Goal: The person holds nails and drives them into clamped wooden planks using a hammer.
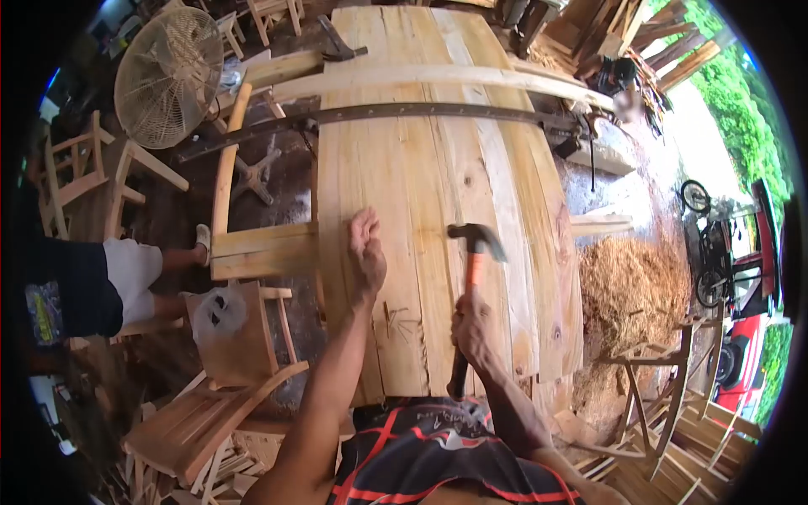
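Note:
My right hand (474, 326) is wrapped around the grip of a claw hammer (475, 261), which has an orange and black handle. The hammer's dark head is over the wide panel of pale boards (438, 185). My left hand (368, 252) is at the panel's left side with its fingers curled together; what they hold, if anything, is too small to make out. Between my forearms, a few loose nails (401, 323) lie on the boards near the panel's front end.
A long metal bar clamp (429, 109) and a wooden strip (438, 77) cross the panel. Another hammer (340, 42) lies at its far left corner. A fan (170, 77), a person's leg (181, 257) and a chair (231, 337) stand left; wood shavings (635, 290) lie right.

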A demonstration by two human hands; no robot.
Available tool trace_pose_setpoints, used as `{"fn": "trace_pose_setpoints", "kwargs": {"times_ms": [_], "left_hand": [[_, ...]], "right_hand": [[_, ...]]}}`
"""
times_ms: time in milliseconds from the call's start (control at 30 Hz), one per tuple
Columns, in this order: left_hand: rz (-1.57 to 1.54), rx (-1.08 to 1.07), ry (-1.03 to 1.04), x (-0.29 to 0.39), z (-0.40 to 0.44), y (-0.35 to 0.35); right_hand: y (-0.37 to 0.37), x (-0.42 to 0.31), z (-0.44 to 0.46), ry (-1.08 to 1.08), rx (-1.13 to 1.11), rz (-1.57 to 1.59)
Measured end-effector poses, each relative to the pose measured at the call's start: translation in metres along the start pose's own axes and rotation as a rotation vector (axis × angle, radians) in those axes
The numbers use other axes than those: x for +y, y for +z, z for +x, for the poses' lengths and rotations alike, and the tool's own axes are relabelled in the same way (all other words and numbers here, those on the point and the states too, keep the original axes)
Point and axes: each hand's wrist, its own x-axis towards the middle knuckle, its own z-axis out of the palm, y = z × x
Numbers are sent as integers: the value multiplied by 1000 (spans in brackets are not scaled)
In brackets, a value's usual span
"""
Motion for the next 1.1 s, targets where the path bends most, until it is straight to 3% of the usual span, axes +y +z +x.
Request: {"fn": "trace_pose_setpoints", "kwargs": {"times_ms": [200,267,300,367,400,467,500,567,600,667,767,800,867,933,967,1033,1067,1100], "left_hand": [[-22,10,-95,-1,0,2],[-20,21,-95,-1,2,0],[0,6,-79,-5,1,-1],[19,-22,-45,-6,3,0],[-30,-37,-24,-4,-4,-2],[-82,-51,40,-9,6,-1],[-117,26,-108,-16,-3,-8],[-41,28,-23,-17,1,-2],[-37,31,-1,-14,5,-1],[-37,29,-35,-11,3,3],[-39,-8,11,-10,3,5],[-26,-31,1,-11,2,0],[-67,-78,75,-13,17,-7],[-36,54,-77,-20,4,-13],[49,44,-1,-30,3,-16],[76,100,-177,-15,4,-11],[101,73,-204,1,3,-4],[-87,91,-100,-16,5,-1]], "right_hand": [[-44,-98,-56,-755,147,234],[-32,-42,-37,-1044,61,420],[-21,-12,-27,-1059,54,425],[4,40,-6,77,-148,-83],[13,46,5,4,-77,-154],[23,8,0,-21,-53,114],[11,17,10,-368,60,-69],[-20,1,4,-554,55,63],[-32,-22,-28,-362,-61,354],[-26,-32,-56,-609,77,303],[-10,53,14,-433,85,-305],[5,48,19,74,-90,-230],[13,17,17,-88,-59,-191],[10,0,11,-198,-45,7],[4,-27,-11,-290,-88,89],[-12,-51,-39,-658,-17,57],[-21,-56,-54,-670,-16,91],[-26,-37,-57,-633,15,164]]}}
